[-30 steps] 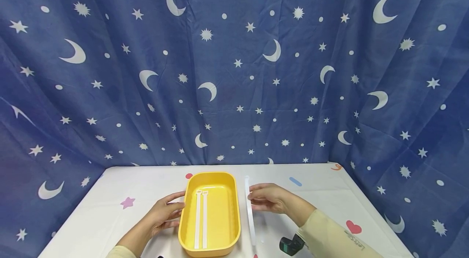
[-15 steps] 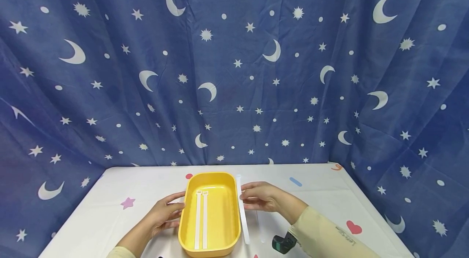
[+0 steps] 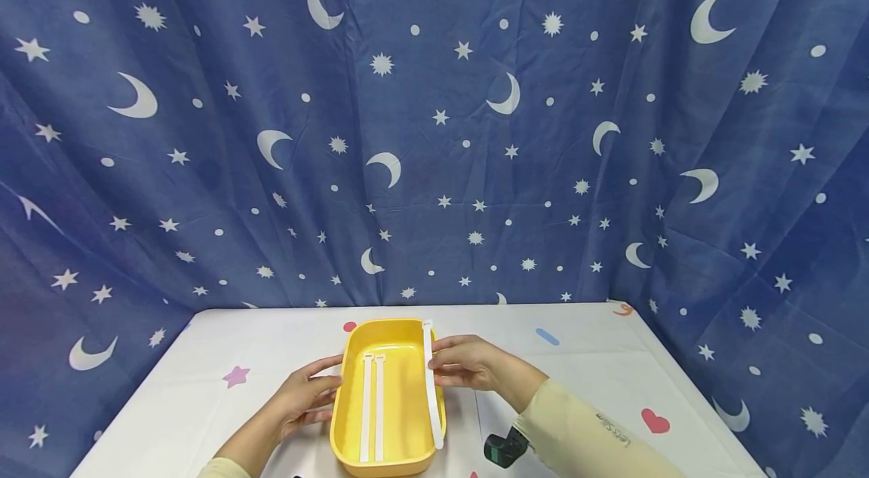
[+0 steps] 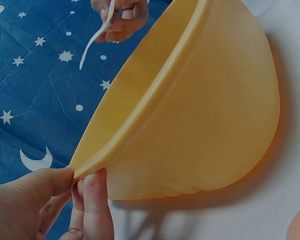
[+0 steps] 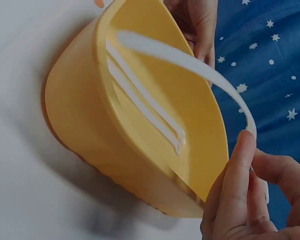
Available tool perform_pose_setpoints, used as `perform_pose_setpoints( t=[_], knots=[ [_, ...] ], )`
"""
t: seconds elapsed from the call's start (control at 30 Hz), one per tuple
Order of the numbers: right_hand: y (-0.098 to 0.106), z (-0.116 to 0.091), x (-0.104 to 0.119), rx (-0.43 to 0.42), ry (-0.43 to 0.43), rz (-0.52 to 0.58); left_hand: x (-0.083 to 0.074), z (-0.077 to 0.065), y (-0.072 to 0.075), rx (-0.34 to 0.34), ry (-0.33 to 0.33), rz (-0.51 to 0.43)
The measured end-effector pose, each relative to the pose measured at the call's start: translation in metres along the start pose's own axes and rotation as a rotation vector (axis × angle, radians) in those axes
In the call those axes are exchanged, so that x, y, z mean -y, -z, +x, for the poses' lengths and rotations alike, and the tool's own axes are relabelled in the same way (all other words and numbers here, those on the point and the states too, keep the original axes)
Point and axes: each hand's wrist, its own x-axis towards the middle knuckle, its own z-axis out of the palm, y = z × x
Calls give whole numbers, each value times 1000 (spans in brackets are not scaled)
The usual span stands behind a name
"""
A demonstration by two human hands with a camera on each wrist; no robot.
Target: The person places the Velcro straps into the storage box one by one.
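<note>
Two straps (image 3: 366,406) already lie in the bin (image 3: 407,418) between my hands, whose edge my left hand (image 3: 304,395) pinches, while my right hand (image 3: 468,363) pinches a third strap (image 3: 432,399) above the side nearest it, not yet laid inside.

The right fingers (image 5: 236,185) pinch 1 bowed white strap (image 5: 175,55) over a yellow basin (image 5: 75,97) holding 2 white strips (image 5: 149,115).

- The head camera looks forward and down from farther back; the yellow box (image 3: 405,406) is at six o'clock.
- The left wrist camera faces closely the box's outside, left hand (image 4: 27,200) at seven.
- The right one looks closely into the box, right hand (image 5: 255,212) at five.
- Both wrist views share this box.
</note>
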Motion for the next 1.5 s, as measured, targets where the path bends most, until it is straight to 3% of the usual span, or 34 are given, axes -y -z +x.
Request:
perform_pose_setpoints(
  t=[0.6,1.13,1.5],
  knots=[
    [-20,11,-7,2,56,-17,-2,-1,-1,-3,-2,2],
    [-44,18,-7,-78,52,-101,-1,-1,1,9,-18,2],
    [-55,21,-14,-75,70,-116,0,0,1,13,-12,2]
  ],
)
